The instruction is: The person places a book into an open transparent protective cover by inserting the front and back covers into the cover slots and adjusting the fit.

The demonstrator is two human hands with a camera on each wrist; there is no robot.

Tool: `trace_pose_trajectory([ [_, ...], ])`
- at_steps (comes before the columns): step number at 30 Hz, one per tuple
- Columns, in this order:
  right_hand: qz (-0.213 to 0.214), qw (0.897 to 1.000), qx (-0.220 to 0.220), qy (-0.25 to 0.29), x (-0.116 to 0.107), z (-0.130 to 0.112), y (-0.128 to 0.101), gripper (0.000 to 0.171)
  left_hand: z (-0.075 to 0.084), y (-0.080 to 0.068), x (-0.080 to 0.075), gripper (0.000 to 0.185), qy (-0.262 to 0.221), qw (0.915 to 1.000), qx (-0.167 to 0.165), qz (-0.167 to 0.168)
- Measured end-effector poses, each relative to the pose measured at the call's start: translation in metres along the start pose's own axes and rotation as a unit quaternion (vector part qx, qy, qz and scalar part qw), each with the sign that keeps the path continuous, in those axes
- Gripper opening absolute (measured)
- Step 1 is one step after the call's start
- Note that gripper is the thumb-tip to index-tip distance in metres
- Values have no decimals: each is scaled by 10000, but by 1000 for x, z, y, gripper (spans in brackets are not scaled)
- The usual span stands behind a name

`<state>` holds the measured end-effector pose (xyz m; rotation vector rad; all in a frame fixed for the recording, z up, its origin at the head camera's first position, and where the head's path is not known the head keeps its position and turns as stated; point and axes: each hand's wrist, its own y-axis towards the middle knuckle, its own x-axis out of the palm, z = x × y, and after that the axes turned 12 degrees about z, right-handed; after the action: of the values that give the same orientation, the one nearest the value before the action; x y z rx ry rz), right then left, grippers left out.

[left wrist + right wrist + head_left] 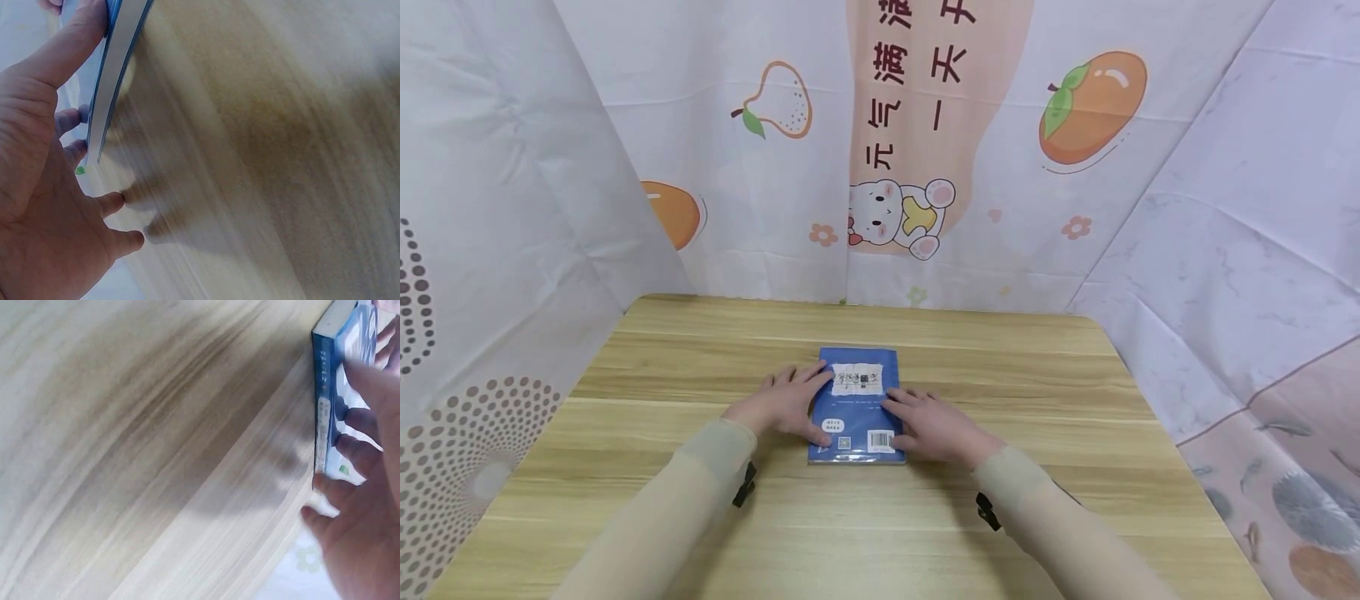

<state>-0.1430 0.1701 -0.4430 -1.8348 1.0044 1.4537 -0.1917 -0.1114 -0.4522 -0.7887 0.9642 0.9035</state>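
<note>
A blue book (859,414) lies flat on the wooden table, a white label, a barcode and a small square code on its upper cover. My left hand (784,404) rests at the book's left side, with thumb and forefinger spread over the cover edge. In the left wrist view, the other fingers of that hand (44,181) extend beside the pale page edge (112,84). On the right side, my right hand (942,427) touches the cover with its thumb and fingertips. The right wrist view shows the blue spine (322,381) beside the loosely bent fingers of the hand (369,531).
The wooden table (1015,375) extends around the book on all sides. Behind it hangs a white printed curtain (700,125) with fruit and a cartoon animal, and further patterned cloths (1262,250) stand at both sides. Black straps (988,511) show under both sleeves.
</note>
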Motion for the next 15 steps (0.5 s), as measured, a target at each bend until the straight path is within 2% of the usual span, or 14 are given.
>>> trace_pose_trajectory([
  [5,-443,9982,386,117,3,7,1,82,-1,5,-1,119,39,9999,-95,-136],
  [15,-589,9935,708,672,1,14,2,93,2,8,-5,125,83,9990,-109,-434],
])
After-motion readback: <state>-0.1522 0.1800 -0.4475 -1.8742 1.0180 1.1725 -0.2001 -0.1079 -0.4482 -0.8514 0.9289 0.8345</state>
